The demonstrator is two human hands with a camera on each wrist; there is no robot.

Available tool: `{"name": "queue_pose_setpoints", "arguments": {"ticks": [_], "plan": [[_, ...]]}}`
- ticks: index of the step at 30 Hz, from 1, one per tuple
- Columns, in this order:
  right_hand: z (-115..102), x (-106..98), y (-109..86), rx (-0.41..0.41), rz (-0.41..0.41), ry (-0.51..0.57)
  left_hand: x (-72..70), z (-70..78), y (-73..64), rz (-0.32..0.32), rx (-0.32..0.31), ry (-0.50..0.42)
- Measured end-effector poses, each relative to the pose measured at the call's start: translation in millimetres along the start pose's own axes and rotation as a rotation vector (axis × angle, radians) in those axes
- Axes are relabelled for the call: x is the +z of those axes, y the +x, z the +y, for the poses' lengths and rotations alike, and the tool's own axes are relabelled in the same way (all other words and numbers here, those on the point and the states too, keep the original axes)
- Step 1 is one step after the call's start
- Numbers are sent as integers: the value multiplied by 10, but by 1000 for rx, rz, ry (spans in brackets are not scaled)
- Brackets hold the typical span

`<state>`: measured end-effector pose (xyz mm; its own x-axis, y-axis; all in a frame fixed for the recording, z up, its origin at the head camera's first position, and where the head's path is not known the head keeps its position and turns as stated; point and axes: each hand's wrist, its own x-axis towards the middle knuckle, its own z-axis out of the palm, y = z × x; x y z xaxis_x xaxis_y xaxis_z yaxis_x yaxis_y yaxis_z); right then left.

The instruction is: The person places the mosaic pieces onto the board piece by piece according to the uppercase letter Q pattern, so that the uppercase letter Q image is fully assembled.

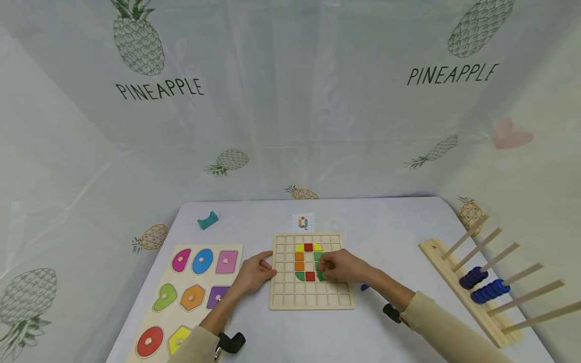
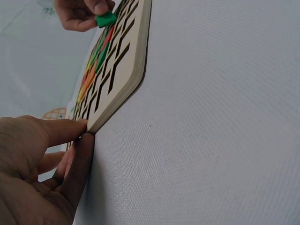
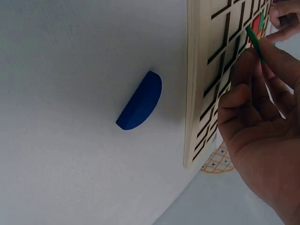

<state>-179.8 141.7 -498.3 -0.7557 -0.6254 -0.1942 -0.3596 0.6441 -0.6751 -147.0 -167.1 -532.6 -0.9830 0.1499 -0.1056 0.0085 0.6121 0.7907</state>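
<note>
A square wooden grid board [image 1: 313, 302] lies flat on the table, with red, orange, yellow and green pieces forming a ring in its cells. My left hand [image 1: 252, 274] pinches the board's left edge between thumb and fingers, clearest in the left wrist view. Over the right side of the ring, my right hand [image 1: 346, 266] pinches a small green piece [image 2: 106, 19] between thumb and fingertips. That piece looks tilted in the right wrist view. Off the board's right edge, a blue half-round piece [image 3: 141, 102] rests on the table. Fingers partly cover the ring's right side.
Behind the board lies a small pattern card [image 1: 303, 222]. At the left is a shape puzzle board [image 1: 183, 277] with knobbed pieces, and a teal block [image 1: 208, 220] sits beyond it. A wooden peg rack [image 1: 472, 295] with blue rings stands at the right.
</note>
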Motion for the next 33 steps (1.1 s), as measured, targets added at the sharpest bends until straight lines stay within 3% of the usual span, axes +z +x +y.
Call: {"name": "queue_pose_setpoints", "arguments": {"ticks": [15,33], "plan": [[37,99,65,-1,19,-165,24,-25,14,7,11,10],[7,98,61,-82,32,-225,28,-52,37,10,22,-4]]}}
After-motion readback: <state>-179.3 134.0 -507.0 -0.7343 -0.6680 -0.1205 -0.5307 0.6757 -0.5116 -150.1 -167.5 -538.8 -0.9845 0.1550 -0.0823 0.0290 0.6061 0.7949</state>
